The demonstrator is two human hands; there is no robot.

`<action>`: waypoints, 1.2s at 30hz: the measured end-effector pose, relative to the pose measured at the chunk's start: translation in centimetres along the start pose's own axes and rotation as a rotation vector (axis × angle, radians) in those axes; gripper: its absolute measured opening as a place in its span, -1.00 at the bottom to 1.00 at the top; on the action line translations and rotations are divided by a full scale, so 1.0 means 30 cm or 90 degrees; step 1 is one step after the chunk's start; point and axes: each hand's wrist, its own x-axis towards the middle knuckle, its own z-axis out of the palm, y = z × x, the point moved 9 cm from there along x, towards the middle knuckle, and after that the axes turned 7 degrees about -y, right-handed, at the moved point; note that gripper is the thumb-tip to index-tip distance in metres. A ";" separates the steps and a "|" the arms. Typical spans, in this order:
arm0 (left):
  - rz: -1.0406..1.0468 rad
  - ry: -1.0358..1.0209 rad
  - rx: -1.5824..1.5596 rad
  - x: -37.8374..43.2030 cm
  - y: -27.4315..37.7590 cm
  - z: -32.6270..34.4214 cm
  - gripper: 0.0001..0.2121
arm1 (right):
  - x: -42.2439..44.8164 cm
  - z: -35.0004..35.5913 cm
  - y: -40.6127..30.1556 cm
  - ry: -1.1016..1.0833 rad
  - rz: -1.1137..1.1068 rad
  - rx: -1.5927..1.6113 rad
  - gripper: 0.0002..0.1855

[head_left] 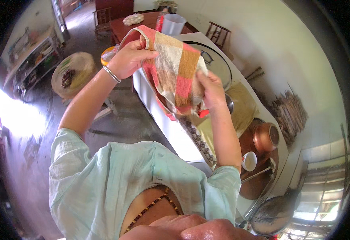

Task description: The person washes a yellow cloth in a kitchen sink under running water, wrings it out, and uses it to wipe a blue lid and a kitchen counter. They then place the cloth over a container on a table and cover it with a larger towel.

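Observation:
A checked towel (170, 61) in red, tan, brown and white hangs spread between my two hands, above the edge of a white counter. My left hand (131, 58) pinches its upper left edge, the thumb lying over the pale hem. At the lower right, my right hand (214, 91) grips the bunched side of the cloth. The towel's middle sags in folds and hides part of the counter (239, 75) behind it. A silver bangle (112, 74) circles my left wrist. Beneath the right forearm lies a yellowish cloth (242, 109) on the counter.
On the counter are a large dark-rimmed round lid (223, 66), a copper-coloured pot (265, 137) and a white bowl (249, 161). A wok (272, 214) is at lower right. Firewood (290, 114) leans by the wall. A red table (119, 27) bears a translucent bucket (173, 24). A round tray (83, 64) holds vegetables.

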 end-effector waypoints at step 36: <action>0.017 -0.077 -0.018 0.081 -0.003 -0.123 -0.72 | -0.360 -0.273 0.006 0.186 -0.076 0.102 -0.70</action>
